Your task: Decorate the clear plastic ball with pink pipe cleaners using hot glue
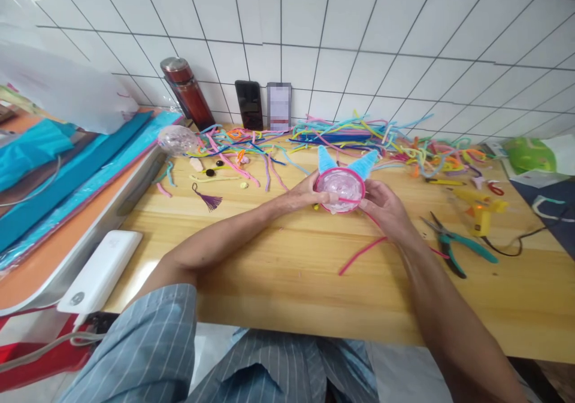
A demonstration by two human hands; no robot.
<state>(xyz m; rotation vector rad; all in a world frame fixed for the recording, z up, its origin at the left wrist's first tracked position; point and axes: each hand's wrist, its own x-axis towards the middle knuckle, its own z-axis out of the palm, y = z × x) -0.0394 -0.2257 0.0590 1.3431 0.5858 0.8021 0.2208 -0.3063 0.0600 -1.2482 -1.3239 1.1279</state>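
Note:
A clear plastic ball [339,188] ringed with a pink pipe cleaner and topped by two light-blue fuzzy ears [345,162] sits just above the wooden table [278,271]. My left hand [303,194] grips the ball's left side with curled fingers. My right hand [383,204] holds its right side and pinches the pink pipe cleaner [362,254], whose loose end trails down over the table toward me.
Several coloured pipe cleaners [341,135] lie heaped along the back. Pliers [453,246] and a yellow glue gun [480,209] lie right. A second clear ball [176,139], a purple tassel [207,199], a red flask [187,93], two phones [250,105] and a white power bank [101,270] are at the left.

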